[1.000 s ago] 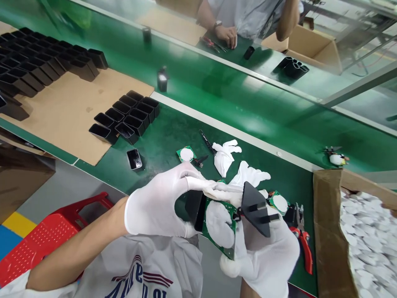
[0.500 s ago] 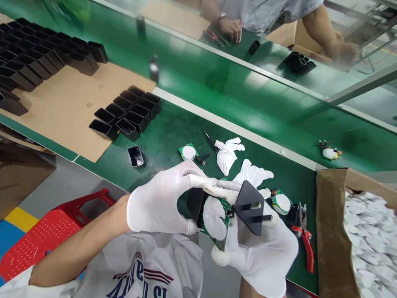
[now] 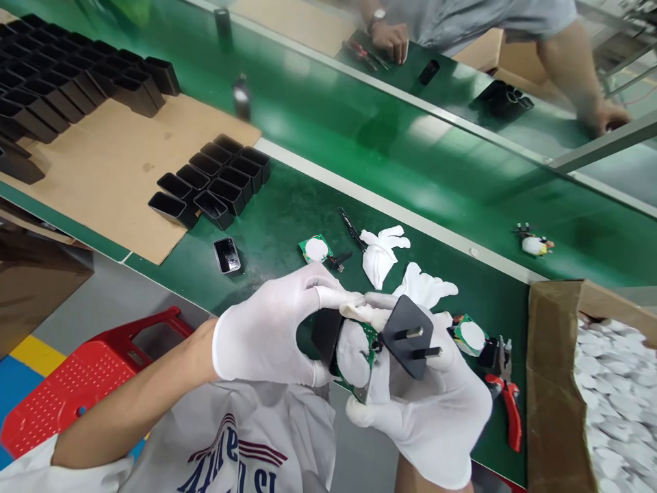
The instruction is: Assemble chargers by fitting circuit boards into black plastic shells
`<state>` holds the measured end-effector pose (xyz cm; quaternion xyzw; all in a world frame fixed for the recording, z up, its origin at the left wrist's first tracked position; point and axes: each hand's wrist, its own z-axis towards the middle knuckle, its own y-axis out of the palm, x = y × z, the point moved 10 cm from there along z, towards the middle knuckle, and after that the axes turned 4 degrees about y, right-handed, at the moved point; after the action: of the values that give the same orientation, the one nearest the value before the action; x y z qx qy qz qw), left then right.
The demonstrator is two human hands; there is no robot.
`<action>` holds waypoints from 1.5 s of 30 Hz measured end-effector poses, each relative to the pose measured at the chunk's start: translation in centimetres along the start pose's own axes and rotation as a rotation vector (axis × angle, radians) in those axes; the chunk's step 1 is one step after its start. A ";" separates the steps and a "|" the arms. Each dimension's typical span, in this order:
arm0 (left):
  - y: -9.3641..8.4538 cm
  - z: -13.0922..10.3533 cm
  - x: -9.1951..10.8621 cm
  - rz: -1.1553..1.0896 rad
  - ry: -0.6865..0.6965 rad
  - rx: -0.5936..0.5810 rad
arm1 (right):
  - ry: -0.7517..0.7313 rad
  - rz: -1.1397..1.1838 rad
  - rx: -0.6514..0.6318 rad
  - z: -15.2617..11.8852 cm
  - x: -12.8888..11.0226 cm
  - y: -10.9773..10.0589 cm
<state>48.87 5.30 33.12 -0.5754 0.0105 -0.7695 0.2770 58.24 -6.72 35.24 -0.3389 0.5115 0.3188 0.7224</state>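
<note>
My left hand (image 3: 280, 329), in a white glove, grips a black plastic housing (image 3: 326, 335). Partly inside its open end sits a green circuit board (image 3: 367, 335) with a round white pad (image 3: 353, 355) on its face. My gloved right hand (image 3: 426, 404) holds the board's outer end and the black plug cover (image 3: 409, 335), whose two metal pins point right. A short dark lead joins cover and board. Fingers of both hands meet above the board. Beyond them lie a spare white glove (image 3: 423, 286) and another board with a white pad (image 3: 315, 248).
Red-handled pliers (image 3: 509, 404) and another padded board (image 3: 469, 335) lie at right, beside a cardboard box (image 3: 554, 383) of white pads. Black housings (image 3: 220, 205) stand in rows on cardboard at left. A co-worker's hand (image 3: 390, 42) rests across the green conveyor (image 3: 369, 123).
The board has gone slightly deeper into the housing as my right hand moved a little left. The plug cover shifted left too. The co-worker's other arm reached further right.
</note>
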 end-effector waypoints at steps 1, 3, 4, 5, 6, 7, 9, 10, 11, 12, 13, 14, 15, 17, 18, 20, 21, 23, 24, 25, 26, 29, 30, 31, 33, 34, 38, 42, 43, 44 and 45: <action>0.0 0.0 0.0 0.005 -0.005 -0.001 | 0.000 -0.014 0.000 0.0 0.1 0.0; -0.1 0.0 -0.1 0.009 -0.005 0.002 | -0.023 -0.025 -0.002 0.0 0.0 -0.1; -0.1 0.0 -0.1 0.007 0.000 0.006 | -0.034 -0.026 -0.003 -0.1 0.0 -0.1; -0.1 -0.1 -0.1 0.003 0.008 0.009 | -0.033 -0.029 0.001 -0.2 0.0 -0.2; 0.0 -0.1 -0.1 -0.002 0.018 0.012 | -0.023 -0.032 0.006 -0.3 0.2 -0.2; 0.0 -0.1 0.0 -0.009 0.026 0.014 | -0.009 -0.035 0.012 -0.4 0.3 -0.3; 0.0 -0.1 0.1 -0.021 0.048 0.025 | 0.011 -0.042 0.027 -0.6 0.6 -0.4; 0.0 -0.1 0.2 -0.023 0.056 0.032 | 0.004 -0.046 0.034 -0.6 0.6 -0.4; -0.1 -0.1 0.2 -0.022 0.059 0.037 | -0.017 -0.050 0.036 -0.7 0.5 -0.4; 0.0 -0.1 0.2 -0.022 0.058 0.036 | -0.044 -0.053 0.032 -0.6 0.3 -0.4; 0.0 0.0 0.3 -0.021 0.055 0.034 | -0.067 -0.053 0.024 -0.6 0.2 -0.3; 0.0 0.0 0.3 -0.020 0.050 0.032 | -0.088 -0.049 0.015 -0.6 0.1 -0.2; 0.0 0.0 0.3 -0.018 0.045 0.030 | -0.101 -0.045 0.008 -0.5 0.1 -0.2; -0.1 0.0 0.3 -0.011 0.042 0.031 | -0.113 -0.062 0.008 -0.4 0.2 -0.2; -0.1 0.0 0.3 -0.008 0.041 0.032 | -0.123 -0.087 0.014 -0.3 0.2 -0.3; -0.1 -0.1 0.2 -0.004 0.045 0.027 | -0.148 -0.149 0.018 -0.2 0.0 -0.2; -0.1 -0.1 0.2 -0.003 0.052 0.027 | -0.155 -0.177 0.017 0.0 -0.2 0.0; -0.2 -0.2 0.3 -0.004 0.073 0.036 | -0.159 -0.215 0.024 0.3 -0.5 0.2; -0.3 -0.2 0.4 -0.005 0.087 0.044 | -0.151 -0.226 0.027 0.5 -0.5 0.4; -0.3 -0.2 0.4 -0.004 0.099 0.054 | -0.138 -0.235 0.025 0.7 -0.6 0.5; -0.4 -0.2 0.5 -0.002 0.103 0.062 | -0.126 -0.245 0.022 0.9 -0.6 0.7; -0.4 -0.3 0.3 0.007 0.093 0.077 | -0.081 -0.289 0.009 1.1 -0.5 1.0; -0.4 -0.3 0.3 0.008 0.091 0.078 | -0.069 -0.307 0.002 1.1 -0.4 1.1; -0.3 -0.4 0.2 0.006 0.096 0.081 | -0.056 -0.319 -0.008 1.0 -0.3 1.1; -0.4 -0.5 0.2 -0.002 0.114 0.095 | -0.036 -0.319 -0.041 0.9 0.0 1.4; -0.4 -0.5 0.1 -0.008 0.123 0.106 | -0.028 -0.312 -0.053 0.9 0.1 1.5; -0.8 -0.4 0.0 -0.031 0.137 0.158 | 0.005 -0.282 -0.044 1.0 0.3 1.9; -0.9 -0.4 0.6 -0.036 0.168 0.207 | 0.119 -0.142 0.119 0.7 1.5 1.3; -0.9 -0.5 0.6 -0.025 0.166 0.216 | 0.157 -0.108 0.170 0.5 2.0 1.1; -0.8 -0.5 0.6 -0.011 0.163 0.226 | 0.189 -0.080 0.212 0.3 2.5 1.0; -0.8 -0.6 0.6 0.004 0.158 0.234 | 0.212 -0.055 0.246 0.1 2.9 1.0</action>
<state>47.90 5.49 33.72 -0.4767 -0.0564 -0.8079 0.3419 58.26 -5.80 32.37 -0.2935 0.6104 0.1961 0.7091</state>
